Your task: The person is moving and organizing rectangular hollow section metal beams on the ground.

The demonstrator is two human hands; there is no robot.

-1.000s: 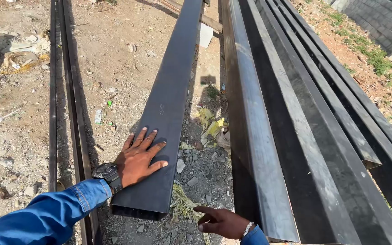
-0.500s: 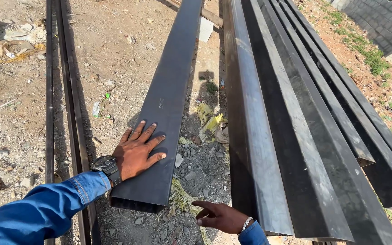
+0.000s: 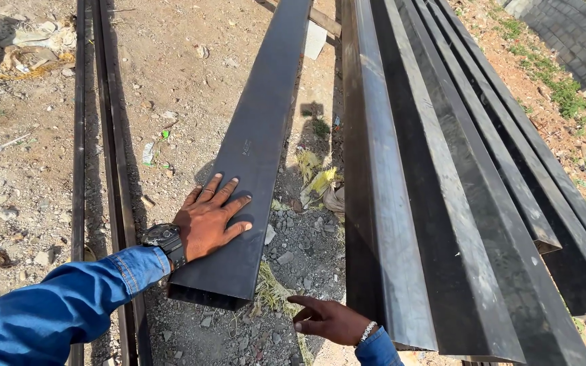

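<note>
Left hand (image 3: 206, 218) is lying flat, fingers spread, on the near end of a black rectangular steel tube (image 3: 256, 152) on gravel ground (image 3: 22, 196); right hand (image 3: 327, 320) is hovering empty, loosely curled. Tube not lifted.

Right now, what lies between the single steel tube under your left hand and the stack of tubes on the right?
In the head view, a strip of ground: loose stones, dry grass tufts and yellow litter. The right hand hovers over its near end.

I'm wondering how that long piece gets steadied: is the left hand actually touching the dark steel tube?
Touching. The head view shows the left hand lying flat, fingers spread, on the top face of the dark steel tube near its open end, with no gap beneath it.
</note>
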